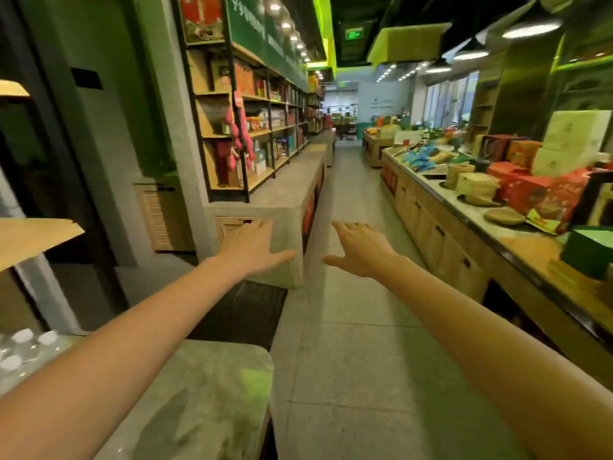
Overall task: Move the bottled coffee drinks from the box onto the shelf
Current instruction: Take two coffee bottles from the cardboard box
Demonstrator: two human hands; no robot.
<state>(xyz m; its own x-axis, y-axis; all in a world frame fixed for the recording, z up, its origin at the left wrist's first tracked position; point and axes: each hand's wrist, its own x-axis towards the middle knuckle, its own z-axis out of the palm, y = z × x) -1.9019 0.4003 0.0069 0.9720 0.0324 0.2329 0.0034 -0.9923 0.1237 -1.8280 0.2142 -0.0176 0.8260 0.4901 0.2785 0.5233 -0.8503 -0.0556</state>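
Hands number 2: left hand, right hand, both outstretched, fingers straight.

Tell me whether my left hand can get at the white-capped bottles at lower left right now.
Probably yes, after drawing back. The left hand is open, empty and stretched forward past the white-capped bottles, which sit uncovered beside that forearm; nothing visible blocks them.

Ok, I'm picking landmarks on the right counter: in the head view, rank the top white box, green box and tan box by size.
1. Top white box and green box: alike; the green is cropped and nearer, so unranked.
2. Tan box: smallest.
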